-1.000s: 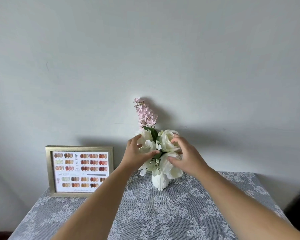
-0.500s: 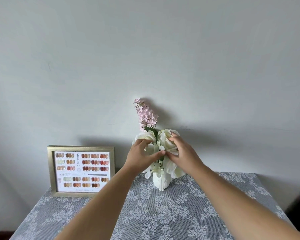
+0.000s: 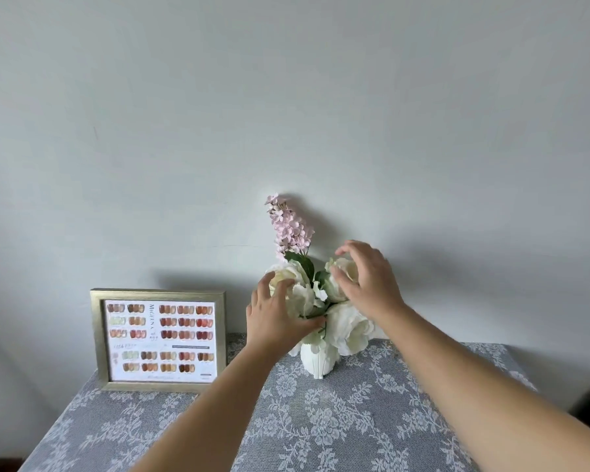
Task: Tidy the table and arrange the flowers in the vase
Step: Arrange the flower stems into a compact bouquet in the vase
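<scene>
A small white ribbed vase stands near the back of the table, close to the wall. It holds several white roses and one tall pink blossom spike. My left hand cups the left white rose, fingers over the bloom and thumb under it near the stems. My right hand curls around the upper right white rose, fingers spread over its top. Green leaves show between the two hands.
A gold-framed colour swatch chart leans against the wall at the left of the vase. A grey lace tablecloth covers the table. The table's right edge drops off near a dark area at the far right.
Both hands have moved apart from the middle of the bunch, the left onto the left rose and the right up onto the right rose. The two blooms now sit wider apart.
</scene>
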Motion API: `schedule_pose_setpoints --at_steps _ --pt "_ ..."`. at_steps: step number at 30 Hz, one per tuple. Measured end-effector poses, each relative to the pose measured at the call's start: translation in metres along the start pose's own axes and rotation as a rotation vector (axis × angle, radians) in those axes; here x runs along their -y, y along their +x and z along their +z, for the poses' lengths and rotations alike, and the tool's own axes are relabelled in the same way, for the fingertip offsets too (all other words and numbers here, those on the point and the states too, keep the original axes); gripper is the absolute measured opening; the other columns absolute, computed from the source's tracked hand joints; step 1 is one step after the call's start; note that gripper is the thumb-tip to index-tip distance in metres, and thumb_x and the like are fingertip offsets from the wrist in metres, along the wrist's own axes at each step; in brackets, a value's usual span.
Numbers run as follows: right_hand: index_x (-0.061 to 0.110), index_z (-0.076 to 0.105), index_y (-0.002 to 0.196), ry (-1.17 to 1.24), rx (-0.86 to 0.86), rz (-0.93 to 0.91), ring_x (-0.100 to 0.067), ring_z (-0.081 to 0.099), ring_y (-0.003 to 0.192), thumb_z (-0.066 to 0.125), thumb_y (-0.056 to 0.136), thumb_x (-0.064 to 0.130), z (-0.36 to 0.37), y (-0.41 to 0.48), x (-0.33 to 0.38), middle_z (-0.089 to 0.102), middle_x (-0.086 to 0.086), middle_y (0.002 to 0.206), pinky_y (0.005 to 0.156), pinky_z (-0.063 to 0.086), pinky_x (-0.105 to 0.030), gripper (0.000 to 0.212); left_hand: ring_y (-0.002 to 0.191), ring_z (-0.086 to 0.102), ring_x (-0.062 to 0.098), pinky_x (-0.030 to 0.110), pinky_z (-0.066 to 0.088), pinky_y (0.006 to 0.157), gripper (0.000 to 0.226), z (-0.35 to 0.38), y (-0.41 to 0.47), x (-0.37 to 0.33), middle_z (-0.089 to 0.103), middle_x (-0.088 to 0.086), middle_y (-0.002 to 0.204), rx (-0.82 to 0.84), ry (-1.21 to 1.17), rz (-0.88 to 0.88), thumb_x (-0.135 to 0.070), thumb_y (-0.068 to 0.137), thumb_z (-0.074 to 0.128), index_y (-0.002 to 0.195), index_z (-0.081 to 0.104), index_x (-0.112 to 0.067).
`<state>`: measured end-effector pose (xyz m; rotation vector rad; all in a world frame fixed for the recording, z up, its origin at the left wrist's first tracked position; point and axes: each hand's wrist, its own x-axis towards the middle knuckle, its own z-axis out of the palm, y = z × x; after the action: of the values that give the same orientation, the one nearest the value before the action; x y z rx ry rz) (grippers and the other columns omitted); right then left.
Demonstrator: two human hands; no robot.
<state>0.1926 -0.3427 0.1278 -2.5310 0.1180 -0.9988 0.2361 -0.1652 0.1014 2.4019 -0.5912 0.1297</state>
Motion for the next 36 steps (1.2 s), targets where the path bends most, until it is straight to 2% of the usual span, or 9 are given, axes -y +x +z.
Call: schedule_pose_setpoints --at_steps 3,6,11,15,20,23,29,33,36 --pt "0.024 0.058 0.104 0.01 0.06 0.115 -0.018 0.055 0.103 0.051 0.088 0.04 0.001 0.037 0.007 0.062 0.004 0.113 0.089 0.042 -0.038 0.024 0.134 0.028 0.023 0.041 0.028 0.11 0.079 0.001 0.001 0.003 0.022 -0.002 0.147 -0.001 0.004 0.011 -0.06 0.056 0.072 0.125 0.043 -0.035" --pt "0.025 0.064 0.1 -0.053 0.342 0.254 -0.019 0.058 0.1 0.057 0.084 0.042 0.012 0.07 0.013 0.064 0.003 0.108 0.088 0.045 -0.036 0.025 0.133 0.029 0.021 0.04 0.029 0.11 0.08 0.002 0.002 0.006 0.022 -0.003 0.147 -0.001 -0.003 0.028 -0.062 0.055 0.072 0.125 0.042 -0.036" --pt "0.009 0.059 0.103 -0.036 0.625 0.436 -0.021 0.058 0.084 0.068 0.077 0.046 0.036 0.093 0.023 0.062 -0.006 0.097 0.068 0.041 -0.027 0.046 0.132 0.031 0.019 0.041 0.029 0.109 0.086 0.005 0.003 0.01 0.021 -0.007 0.147 0.005 -0.033 0.026 -0.076 0.049 0.065 0.123 0.04 -0.04" --pt "0.005 0.059 0.107 0.018 0.56 0.505 -0.024 0.061 0.088 0.078 0.069 0.037 0.044 0.098 0.024 0.066 -0.008 0.103 0.072 0.044 -0.028 0.053 0.131 0.034 0.02 0.044 0.028 0.108 0.081 0.008 0.003 0.01 0.023 -0.007 0.145 -0.031 -0.071 0.009 -0.087 0.053 0.044 0.118 0.044 -0.039" --pt "0.006 0.056 0.086 -0.03 0.486 0.508 -0.022 0.06 0.072 0.08 0.069 0.029 0.036 0.088 0.016 0.062 -0.006 0.079 0.063 0.047 -0.03 0.037 0.131 0.034 0.021 0.043 0.029 0.108 0.072 0.01 0.006 0.008 0.023 -0.007 0.145 -0.021 -0.062 -0.012 -0.079 0.061 0.052 0.12 0.044 -0.037" --pt "0.005 0.059 0.083 -0.014 0.457 0.502 -0.023 0.065 0.075 0.08 0.068 0.03 0.037 0.079 0.011 0.067 -0.006 0.078 0.072 0.053 -0.036 0.035 0.131 0.033 0.022 0.044 0.029 0.108 0.073 0.01 0.007 0.004 0.023 -0.005 0.146 -0.012 -0.059 -0.008 -0.078 0.063 0.053 0.122 0.044 -0.036" --pt "0.019 0.045 0.06 -0.221 0.454 0.401 -0.022 0.06 0.076 0.074 0.076 0.023 0.037 0.07 0.015 0.052 0.004 0.062 0.079 0.044 -0.033 0.033 0.133 0.03 0.022 0.043 0.029 0.108 0.076 0.01 0.006 0.002 0.021 -0.005 0.148 0.0 -0.061 -0.004 -0.077 0.063 0.054 0.125 0.043 -0.035" --pt "0.017 0.047 0.065 -0.309 0.42 0.326 -0.024 0.059 0.08 0.065 0.079 0.021 0.04 0.067 0.019 0.05 0.003 0.066 0.073 0.039 -0.031 0.023 0.133 0.03 0.021 0.044 0.03 0.108 0.077 0.008 0.005 0.0 0.022 -0.005 0.148 0.016 -0.052 -0.003 -0.077 0.063 0.054 0.126 0.043 -0.034" --pt "0.016 0.053 0.081 -0.303 0.411 0.316 -0.022 0.059 0.082 0.069 0.074 0.037 0.04 0.071 0.022 0.057 0.001 0.077 0.075 0.042 -0.031 0.027 0.133 0.031 0.02 0.043 0.029 0.109 0.078 0.007 0.005 0.002 0.021 -0.005 0.148 0.027 -0.054 -0.012 -0.078 0.062 0.054 0.126 0.043 -0.035"
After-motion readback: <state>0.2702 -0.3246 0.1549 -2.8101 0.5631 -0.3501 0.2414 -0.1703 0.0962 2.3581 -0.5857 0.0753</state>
